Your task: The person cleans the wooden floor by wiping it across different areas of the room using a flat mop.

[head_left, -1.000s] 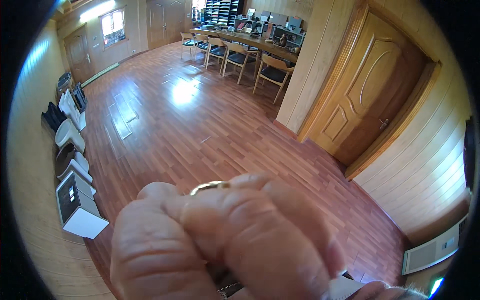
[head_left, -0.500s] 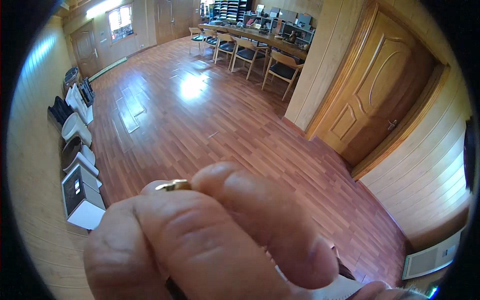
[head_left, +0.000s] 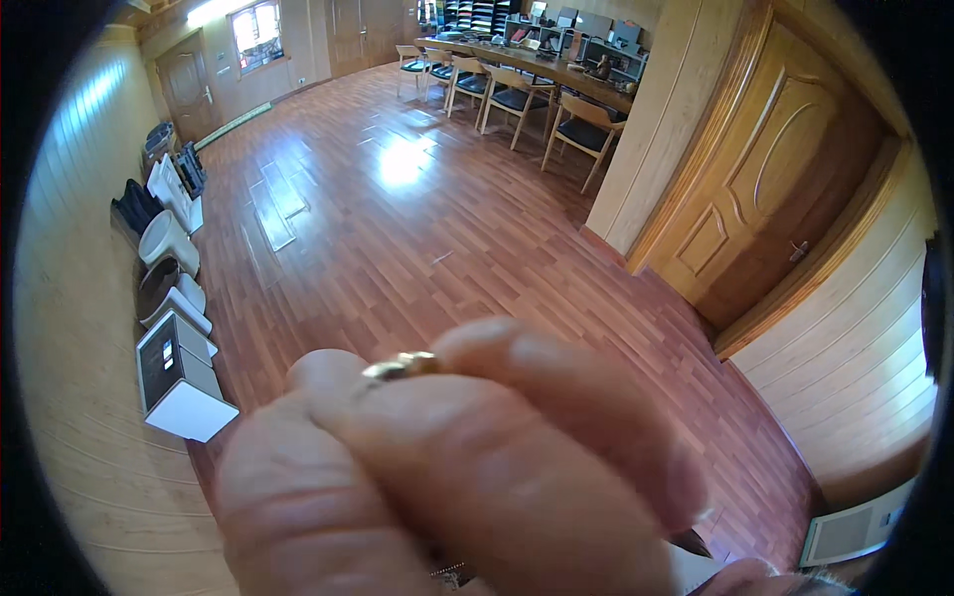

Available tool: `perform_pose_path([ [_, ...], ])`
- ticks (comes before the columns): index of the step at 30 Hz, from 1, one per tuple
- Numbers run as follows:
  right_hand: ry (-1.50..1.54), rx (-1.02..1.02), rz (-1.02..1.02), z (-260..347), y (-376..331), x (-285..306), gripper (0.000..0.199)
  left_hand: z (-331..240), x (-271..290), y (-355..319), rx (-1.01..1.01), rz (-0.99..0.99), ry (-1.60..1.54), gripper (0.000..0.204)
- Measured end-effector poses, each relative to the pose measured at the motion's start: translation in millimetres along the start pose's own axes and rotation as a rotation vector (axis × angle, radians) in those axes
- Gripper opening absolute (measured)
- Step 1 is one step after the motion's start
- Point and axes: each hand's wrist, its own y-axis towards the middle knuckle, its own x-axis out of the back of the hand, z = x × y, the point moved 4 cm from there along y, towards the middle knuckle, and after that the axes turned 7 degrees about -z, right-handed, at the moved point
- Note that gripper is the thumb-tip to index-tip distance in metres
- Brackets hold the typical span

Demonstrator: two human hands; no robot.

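Bent fingers fill the lower middle of the head view, very close and blurred. I take them for my left hand (head_left: 477, 467), though overlap makes it hard to rule out fingers of both hands. A small, shiny gold-coloured metal piece (head_left: 400, 367) sticks up between the closed fingertips; the rest of it is covered. At the bottom edge, right of centre, a bit of skin shows that appears to be my right hand (head_left: 750, 579); its fingers are hidden. Beside it lies a pale flat thing (head_left: 693, 570), mostly covered.
Beyond is a wood-look floor (head_left: 348, 268). Several toilet-like white fixtures (head_left: 167, 241) and a white box-shaped unit (head_left: 189, 397) line the left wall. A long desk (head_left: 537, 68) with wooden chairs (head_left: 584, 129) stands far off. A wooden door (head_left: 775, 179) is at right.
The fingers and gold-coloured piece have shifted right in the picture, still held together. The room has also slid slightly right, so the head view has turned a little left.
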Motion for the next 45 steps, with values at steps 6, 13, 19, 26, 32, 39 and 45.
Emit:
perform_pose_path([
  [6, 0.011, 0.000, -0.007, -3.1, -7.4, -1.7, 0.031, -17.0, 24.4, -9.8, -0.013, -0.006, 0.035, 0.022],
  [13, 0.012, 0.009, -0.002, -10.9, -9.1, 1.2, 0.030, -7.2, 13.8, -17.3, -0.027, -0.024, 0.077, 0.026],
  [19, 0.086, -0.029, 0.017, -25.7, -23.0, -6.0, 0.035, -20.5, 14.8, -23.6, -0.027, -0.006, 0.118, 0.029],
  [26, 0.075, -0.019, 0.003, -29.3, -29.7, -2.3, 0.037, -2.0, 17.7, -15.8, -0.041, -0.019, 0.156, 0.033],
  [32, 0.081, -0.046, 0.049, -36.6, -35.1, 3.0, 0.037, 1.8, 30.2, -14.9, -0.051, -0.023, 0.189, 0.036],
  [39, 0.073, -0.059, 0.061, -46.8, -44.0, 6.1, 0.035, -3.0, 37.1, -30.7, -0.069, -0.041, 0.239, 0.040],
  [45, -0.065, -0.230, -0.080, -102.2, -74.2, 15.6, 0.036, -12.0, 31.5, -80.3, -0.176, -0.130, 0.343, 0.038],
])
